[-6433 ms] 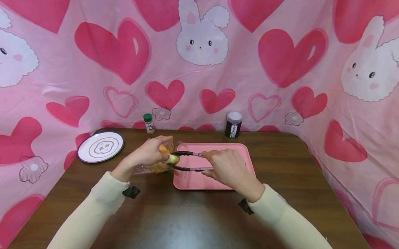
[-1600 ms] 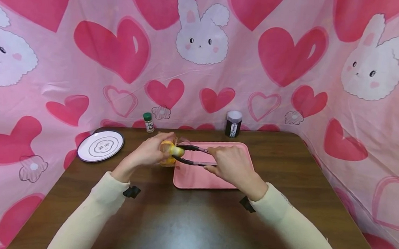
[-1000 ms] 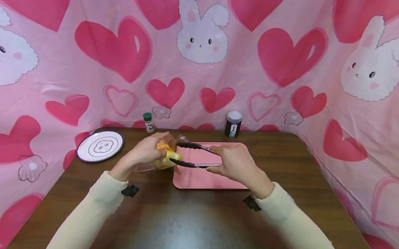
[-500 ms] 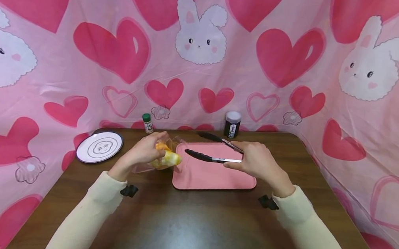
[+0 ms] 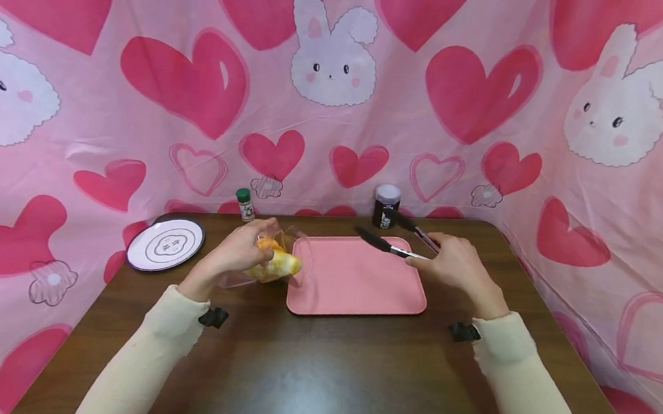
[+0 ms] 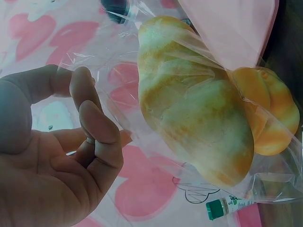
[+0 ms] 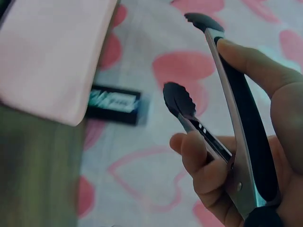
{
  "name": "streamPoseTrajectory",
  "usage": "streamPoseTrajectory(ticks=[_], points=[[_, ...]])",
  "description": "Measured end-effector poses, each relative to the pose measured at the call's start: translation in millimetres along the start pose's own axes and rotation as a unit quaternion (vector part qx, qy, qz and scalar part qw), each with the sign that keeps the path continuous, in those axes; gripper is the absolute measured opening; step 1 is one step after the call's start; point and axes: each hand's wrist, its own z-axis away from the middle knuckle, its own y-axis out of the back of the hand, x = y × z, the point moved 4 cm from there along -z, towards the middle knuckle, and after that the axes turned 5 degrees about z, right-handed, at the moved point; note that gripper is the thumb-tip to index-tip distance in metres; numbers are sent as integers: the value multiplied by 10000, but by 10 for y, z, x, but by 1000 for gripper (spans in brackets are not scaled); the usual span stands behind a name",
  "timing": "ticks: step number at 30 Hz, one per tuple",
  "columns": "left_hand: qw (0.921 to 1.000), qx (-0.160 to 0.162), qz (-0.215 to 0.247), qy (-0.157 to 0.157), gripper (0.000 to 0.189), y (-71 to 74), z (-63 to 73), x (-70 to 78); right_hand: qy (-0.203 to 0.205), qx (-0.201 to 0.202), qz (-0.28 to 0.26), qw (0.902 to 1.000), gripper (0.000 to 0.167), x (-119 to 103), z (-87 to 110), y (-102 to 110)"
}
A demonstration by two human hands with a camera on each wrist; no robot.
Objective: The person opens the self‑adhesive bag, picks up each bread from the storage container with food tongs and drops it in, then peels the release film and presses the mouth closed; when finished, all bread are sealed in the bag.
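Note:
My left hand (image 5: 239,249) pinches the edge of a clear plastic bag (image 6: 279,182) over the tray's left end. Inside the bag lie a pale, croissant-shaped bread roll (image 6: 194,109) and an orange-brown bun (image 6: 270,113). The head view shows the roll (image 5: 284,264) pointing toward the pink tray (image 5: 360,282). To the right, my right hand (image 5: 459,271) grips metal tongs (image 5: 377,240) with black scalloped tips. These tongs (image 7: 253,137) are spread apart in the right wrist view, with nothing between the tips, which lie over the tray's far right corner.
A white plate (image 5: 150,250) with a dark rim sits at the table's left. Along the back edge stand a green-capped shaker (image 5: 247,206) and a dark jar with a white lid (image 5: 387,205). Pink printed cloth (image 5: 327,121) surrounds the brown wooden table (image 5: 305,375).
The tongs have let go of the bread roll and moved right and back with my right hand, their arms spread wider. My left hand keeps the bag nearly in place.

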Motion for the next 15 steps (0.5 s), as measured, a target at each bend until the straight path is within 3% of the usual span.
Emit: streamPoseTrajectory(ticks=[8, 15], points=[[10000, 24, 17, 36, 76, 10, 17, -3, -912, -162, 108, 9956, 90, 532, -19, -101], [9999, 19, 59, 111, 77, 16, 20, -10, -1395, -301, 272, 9894, 83, 860, -21, -211]])
